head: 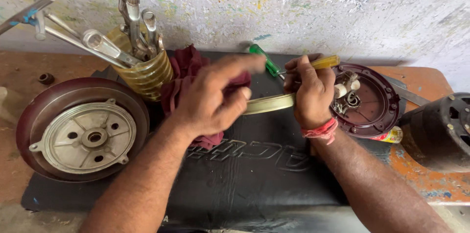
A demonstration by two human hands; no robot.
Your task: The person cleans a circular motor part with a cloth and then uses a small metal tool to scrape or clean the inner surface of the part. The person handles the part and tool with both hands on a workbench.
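While both hands [259, 98] grip a metal ring [271, 102], spanners [122, 32] stand nearby

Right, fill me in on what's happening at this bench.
A person works over a black mat. The right hand holds a yellow-handled screwdriver beside a dark red round cover. The left hand, blurred, is at a pale metal ring over a maroon rag. A hub lies left.

left arm: reaches forward from lower left, forearm bare
left hand [210, 98]: blurred, fingers curled, grip loosely closed
right hand [308, 91]: knuckles up, fingers curled tight
right wrist: bent, red band
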